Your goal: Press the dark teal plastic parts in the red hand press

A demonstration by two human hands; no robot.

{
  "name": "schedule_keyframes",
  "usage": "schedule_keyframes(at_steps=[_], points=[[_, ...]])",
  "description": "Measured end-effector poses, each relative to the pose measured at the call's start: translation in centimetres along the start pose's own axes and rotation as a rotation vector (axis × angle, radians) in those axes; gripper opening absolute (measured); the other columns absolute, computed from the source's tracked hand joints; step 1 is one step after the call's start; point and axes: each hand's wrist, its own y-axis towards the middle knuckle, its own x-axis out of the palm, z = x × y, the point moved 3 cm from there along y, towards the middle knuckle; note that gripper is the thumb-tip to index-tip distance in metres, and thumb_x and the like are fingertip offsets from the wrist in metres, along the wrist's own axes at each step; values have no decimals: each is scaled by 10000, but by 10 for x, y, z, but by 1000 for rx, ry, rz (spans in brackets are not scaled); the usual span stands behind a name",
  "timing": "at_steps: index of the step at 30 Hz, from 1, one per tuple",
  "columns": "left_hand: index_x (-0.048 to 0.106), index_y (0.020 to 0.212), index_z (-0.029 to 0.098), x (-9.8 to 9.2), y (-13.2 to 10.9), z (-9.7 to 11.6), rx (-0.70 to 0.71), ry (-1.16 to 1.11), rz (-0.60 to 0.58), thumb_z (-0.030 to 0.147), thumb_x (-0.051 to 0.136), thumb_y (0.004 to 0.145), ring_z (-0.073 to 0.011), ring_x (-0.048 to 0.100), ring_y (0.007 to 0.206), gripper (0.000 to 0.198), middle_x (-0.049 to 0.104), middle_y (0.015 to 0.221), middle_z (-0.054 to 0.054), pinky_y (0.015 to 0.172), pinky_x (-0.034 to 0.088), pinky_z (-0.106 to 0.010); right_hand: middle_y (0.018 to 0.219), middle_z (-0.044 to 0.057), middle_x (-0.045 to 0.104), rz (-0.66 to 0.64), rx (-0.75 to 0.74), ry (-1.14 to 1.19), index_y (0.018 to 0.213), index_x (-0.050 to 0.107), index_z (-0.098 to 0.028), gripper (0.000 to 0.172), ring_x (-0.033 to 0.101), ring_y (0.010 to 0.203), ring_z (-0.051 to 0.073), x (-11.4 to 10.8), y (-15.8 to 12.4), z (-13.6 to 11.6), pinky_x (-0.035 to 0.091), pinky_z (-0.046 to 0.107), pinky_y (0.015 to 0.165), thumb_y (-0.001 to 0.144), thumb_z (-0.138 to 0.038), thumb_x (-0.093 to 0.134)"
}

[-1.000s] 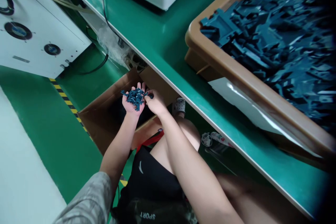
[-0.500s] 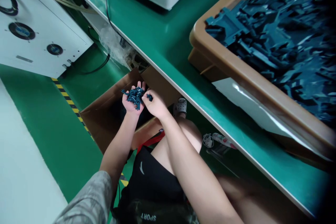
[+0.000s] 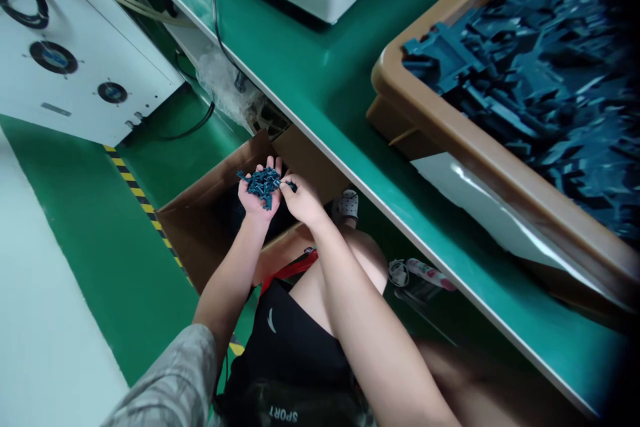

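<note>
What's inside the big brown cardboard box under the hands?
Inside the open brown cardboard box, walls show, plus a dark patch too dim to make out. The left hand, heaped with small dark blue parts, and the right hand hide some of the inside.

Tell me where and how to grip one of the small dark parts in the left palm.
Probably best pinched by an end jutting from the pile, coming from above, on the side of the right hand: the left hand lies open, palm up, and the slim pieces overlap, with some ends sticking out.
</note>
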Motion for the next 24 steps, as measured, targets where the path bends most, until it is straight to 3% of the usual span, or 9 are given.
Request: schedule_keyframes(at_steps=[4, 8, 10, 15, 24], points=[[720, 849, 222, 3, -2, 2, -15, -14, -30, 448, 420, 924, -329, 410, 1497, 383, 653, 1398, -69, 1213, 346, -592, 916, 38, 723, 77, 93, 46, 805, 626, -239, 144, 664, 916, 232, -5, 2, 1, 512, 363, 876, 898, -321, 553], [721, 855, 224, 5, -4, 3, -47, -23, -36, 429, 407, 928, -331, 419, 1492, 382, 638, 1422, -70, 1169, 397, -587, 728, 6, 673, 150, 244, 107, 897, 639, -239, 158, 650, 681, 209, -9, 2, 5, 533, 353, 757, 904, -363, 542], [720, 859, 229, 3, -3, 3, -48, -1, -8, 443, 414, 927, -338, 426, 1486, 380, 627, 1439, -65, 1155, 406, -592, 742, -3, 675, 163, 227, 133, 987, 652, -241, 169, 648, 663, 198, -10, 2, 5, 538, 348, 754, 892, -328, 543], [716, 883, 221, -4, 1, -3, -40, 24, 6, 471, 434, 909, -345, 406, 1499, 377, 625, 1438, -74, 1174, 387, -587, 990, 42, 729, 130, 111, 109, 979, 674, -240, 150, 681, 980, 230, -6, 2, -1, 521, 377, 938, 863, -287, 593], [680, 840, 221, 1, -2, -9, -9, 7, 19, 457, 431, 899, -333, 406, 1497, 348, 638, 1416, -70, 1191, 362, -559, 865, -9, 671, 67, 50, 19, 804, 542, -255, 93, 631, 875, 204, 4, -2, 0, 496, 352, 881, 803, -236, 633]])
